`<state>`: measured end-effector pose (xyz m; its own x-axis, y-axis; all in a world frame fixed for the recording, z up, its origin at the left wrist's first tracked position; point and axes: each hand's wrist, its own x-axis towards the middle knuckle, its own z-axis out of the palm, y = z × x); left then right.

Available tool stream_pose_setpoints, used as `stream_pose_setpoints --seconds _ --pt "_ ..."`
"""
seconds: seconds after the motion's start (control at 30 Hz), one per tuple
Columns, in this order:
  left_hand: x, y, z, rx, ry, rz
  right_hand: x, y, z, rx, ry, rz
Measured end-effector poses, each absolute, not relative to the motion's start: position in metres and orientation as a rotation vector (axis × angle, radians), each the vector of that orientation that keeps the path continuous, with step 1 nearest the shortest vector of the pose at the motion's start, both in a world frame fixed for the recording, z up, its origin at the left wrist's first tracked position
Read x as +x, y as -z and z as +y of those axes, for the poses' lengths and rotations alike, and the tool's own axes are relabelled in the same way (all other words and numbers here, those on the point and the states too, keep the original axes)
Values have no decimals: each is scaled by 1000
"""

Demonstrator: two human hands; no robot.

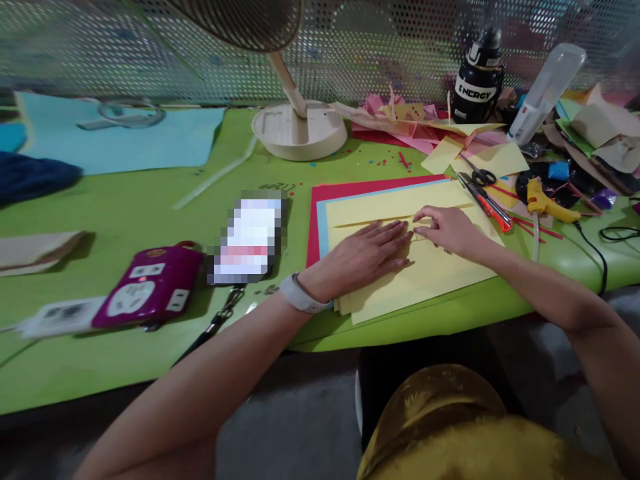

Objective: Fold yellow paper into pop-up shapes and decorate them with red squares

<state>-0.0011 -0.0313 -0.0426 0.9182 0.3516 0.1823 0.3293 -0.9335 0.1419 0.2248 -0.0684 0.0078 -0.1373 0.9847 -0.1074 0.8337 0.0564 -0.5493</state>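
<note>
One yellow sheet [425, 277] is lying atop a paper stack [314, 230], near the front edge of the tabletop [150, 207].
Left hand [363, 257] is resting flat on it, grip spread; right hand [447, 230] is holding thumb near forefinger, cannot tell if its grip is pinching anything. Scissors [483, 177], cutter [495, 210] and glue gun [545, 203] are lying to the right; phone [247, 240] is lying to the left.

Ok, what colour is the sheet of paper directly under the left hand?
The sheet is pale yellow, best seen in the head view.
</note>
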Motion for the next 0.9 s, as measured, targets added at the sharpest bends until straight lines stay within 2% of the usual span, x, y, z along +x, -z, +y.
stream_pose_setpoints --seconds 0.27,0.63,0.73,0.9 --pt "0 43 -32 2973 -303 549 226 3 -67 -1880 -458 -2224" --pt "0 36 -33 2984 -182 580 224 1 -62 -1851 -503 -2056" --pt "0 37 -34 2992 -185 586 223 -3 -64 -1853 -645 -1991" --pt "0 37 -34 3002 -195 575 223 -13 -66 -1873 -1147 -1815"
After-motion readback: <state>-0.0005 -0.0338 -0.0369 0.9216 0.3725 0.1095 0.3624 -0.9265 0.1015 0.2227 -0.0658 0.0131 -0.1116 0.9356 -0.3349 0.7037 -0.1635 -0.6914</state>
